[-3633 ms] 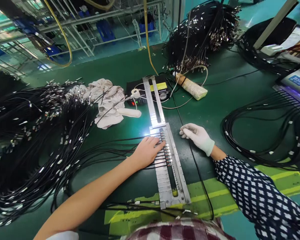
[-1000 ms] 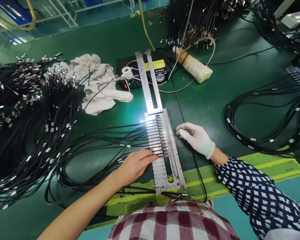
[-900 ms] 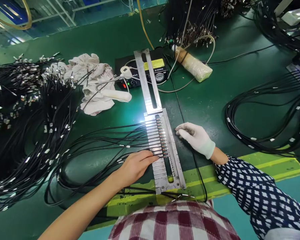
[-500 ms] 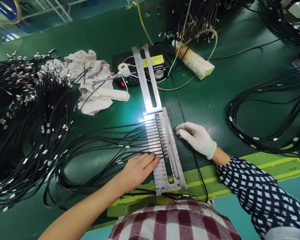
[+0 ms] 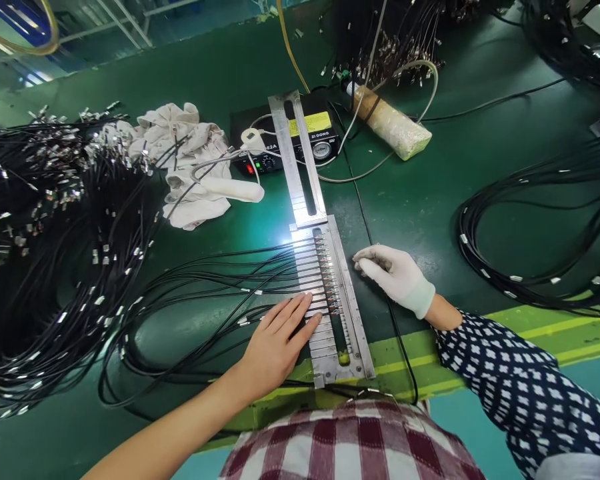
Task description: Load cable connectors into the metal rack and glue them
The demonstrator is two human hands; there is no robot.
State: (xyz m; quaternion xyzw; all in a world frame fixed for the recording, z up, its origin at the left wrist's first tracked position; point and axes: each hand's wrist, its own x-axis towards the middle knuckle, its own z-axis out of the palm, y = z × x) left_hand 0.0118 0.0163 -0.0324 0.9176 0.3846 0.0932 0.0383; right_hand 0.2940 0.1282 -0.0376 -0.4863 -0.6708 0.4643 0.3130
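My bare left hand [image 5: 275, 337] lies flat with fingers stretched out, fingertips on the black cables [image 5: 220, 280] where they enter the slotted metal fixture [image 5: 353, 313]. The cable ends sit side by side in the fixture's grooves. My right hand [image 5: 393, 273], in a white glove, rests on the green mat just right of the fixture, fingers loosely curled, with nothing visible in them. A second metal bar [image 5: 297, 160] extends away from the fixture's far end.
A big tangle of black cables [image 5: 45, 253] fills the left. White rags [image 5: 185, 160] and a white handle [image 5: 237, 190] lie beyond. A black control box [image 5: 325, 130] and wrapped roll [image 5: 393, 127] sit at the back. Coiled cables [image 5: 530, 233] lie right.
My left hand slid down the fixture toward me and its fingers have spread flat over the nearest cables. The gloved right hand stayed in place.
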